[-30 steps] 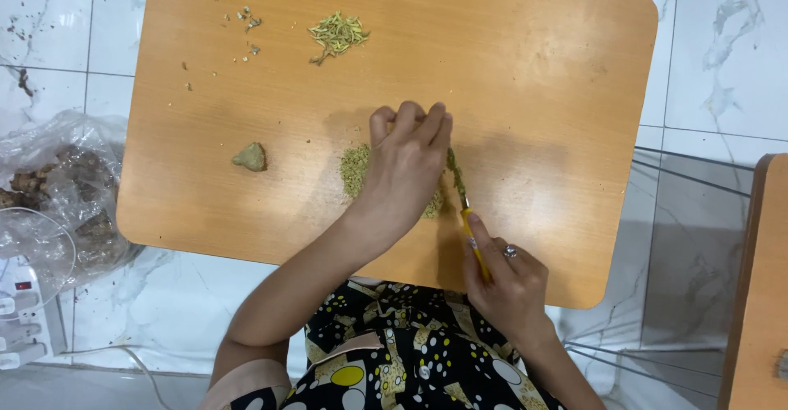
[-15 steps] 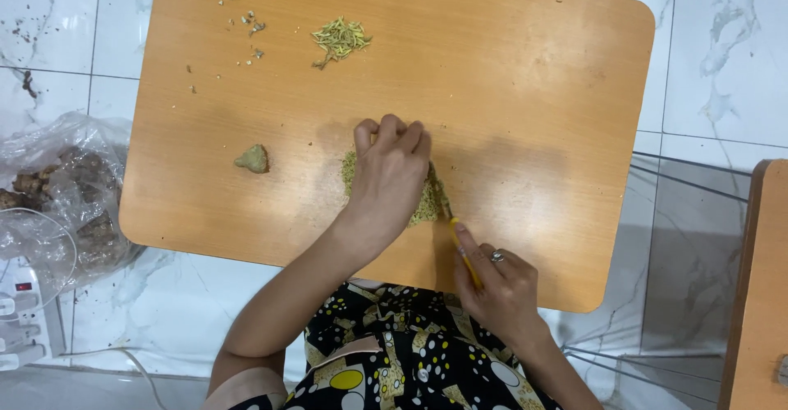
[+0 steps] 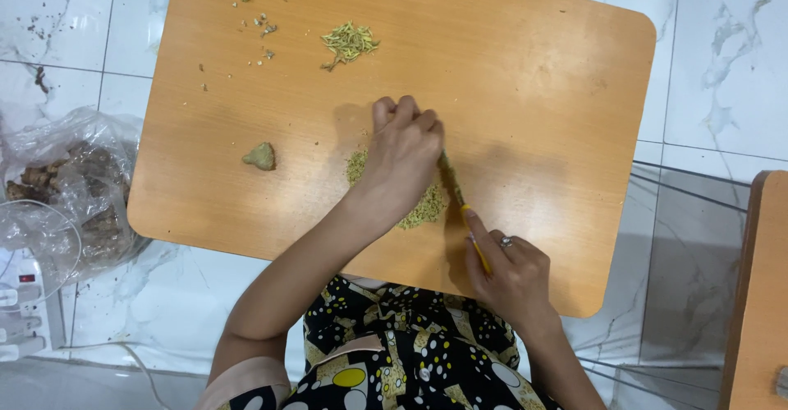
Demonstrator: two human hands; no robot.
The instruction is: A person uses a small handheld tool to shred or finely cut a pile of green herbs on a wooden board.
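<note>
My left hand (image 3: 404, 154) rests fingers-down on a pile of finely chopped green bits (image 3: 419, 206) in the middle of a wooden board (image 3: 558, 90). My right hand (image 3: 510, 269) grips a yellow-handled knife (image 3: 460, 198) whose blade lies against the pile beside my left fingertips. Part of the pile is hidden under my left hand. A small greenish chunk (image 3: 261, 156) lies to the left on the board. A second small heap of shredded green strips (image 3: 349, 43) sits near the board's far edge.
Small crumbs (image 3: 261, 28) dot the board's far left corner. A clear plastic bag of brown pieces (image 3: 70, 176) lies on the marble floor to the left, by a white power strip (image 3: 25, 307). Another wooden edge (image 3: 759, 295) stands at the right.
My left hand shifted left and then back right over the pile. The knife drew back toward me and has now returned against the pile.
</note>
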